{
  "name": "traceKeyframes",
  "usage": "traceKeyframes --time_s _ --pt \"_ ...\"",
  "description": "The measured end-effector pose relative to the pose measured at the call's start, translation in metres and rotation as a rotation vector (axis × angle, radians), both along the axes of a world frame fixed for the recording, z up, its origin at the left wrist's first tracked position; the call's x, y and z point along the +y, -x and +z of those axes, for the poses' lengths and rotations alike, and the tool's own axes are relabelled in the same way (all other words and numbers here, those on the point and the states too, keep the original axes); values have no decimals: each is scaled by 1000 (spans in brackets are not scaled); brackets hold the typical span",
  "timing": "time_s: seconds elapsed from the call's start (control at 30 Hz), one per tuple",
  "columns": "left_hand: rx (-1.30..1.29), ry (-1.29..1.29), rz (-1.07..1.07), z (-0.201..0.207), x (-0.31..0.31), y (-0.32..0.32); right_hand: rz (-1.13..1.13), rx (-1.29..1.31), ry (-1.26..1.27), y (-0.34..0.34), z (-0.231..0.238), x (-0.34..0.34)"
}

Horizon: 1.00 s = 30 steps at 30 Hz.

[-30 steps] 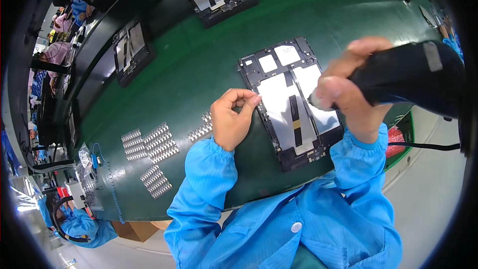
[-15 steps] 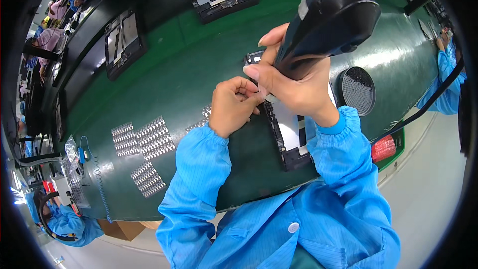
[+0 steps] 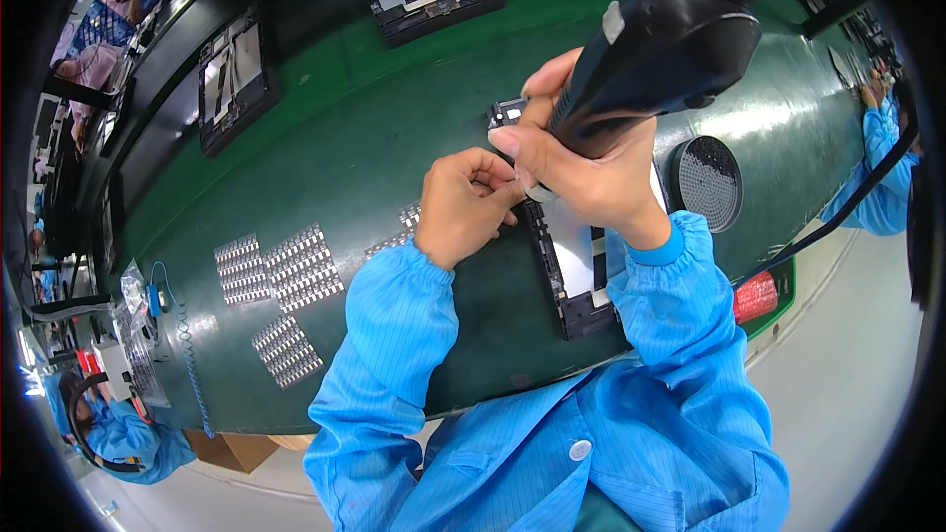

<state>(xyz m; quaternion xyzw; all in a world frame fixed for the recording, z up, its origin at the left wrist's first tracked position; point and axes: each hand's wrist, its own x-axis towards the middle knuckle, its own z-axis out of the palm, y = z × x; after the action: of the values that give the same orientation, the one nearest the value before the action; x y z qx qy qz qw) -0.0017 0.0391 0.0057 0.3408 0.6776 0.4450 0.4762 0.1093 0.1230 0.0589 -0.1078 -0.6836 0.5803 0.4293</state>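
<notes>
Opened tablet body [image 3: 569,256], under right hand [image 3: 601,175], which is wrapped round black handheld driver [image 3: 658,57]; left hand [image 3: 461,207] at left long edge, fingertips partly hidden, grip cannot be told; long axis slanting far-left to near-right; round dish [image 3: 678,187] beyond, to right

Bright indoor light casts a pale glare across the right end of a green counter [image 3: 374,128] and a soft sheen on a black electric screwdriver [image 3: 655,64], as fisheye distortion bends straight edges, dark corners frame the view and far-left details turn soft.
</notes>
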Motion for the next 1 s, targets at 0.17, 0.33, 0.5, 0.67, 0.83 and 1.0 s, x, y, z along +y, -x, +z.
traceKeyframes --time_s 0.17,0.33,0.5,0.67,0.83,1.0 --pt "29 -95 -17 -2 1 -1 56 1 -45 -7 -5 -5" --pt "87 -125 -67 -7 3 5 14 14 -150 -5 -8 -9" --pt "65 -78 -66 2 11 0 29 27 14 -11 -4 1" --pt "-22 -2 34 0 17 -9 -68 140 -15 -50 29 35" --pt "18 -6 38 3 26 -15 -313 354 14 -133 19 92" --pt "-13 58 11 9 36 -17 -478 270 82 -166 -3 118"
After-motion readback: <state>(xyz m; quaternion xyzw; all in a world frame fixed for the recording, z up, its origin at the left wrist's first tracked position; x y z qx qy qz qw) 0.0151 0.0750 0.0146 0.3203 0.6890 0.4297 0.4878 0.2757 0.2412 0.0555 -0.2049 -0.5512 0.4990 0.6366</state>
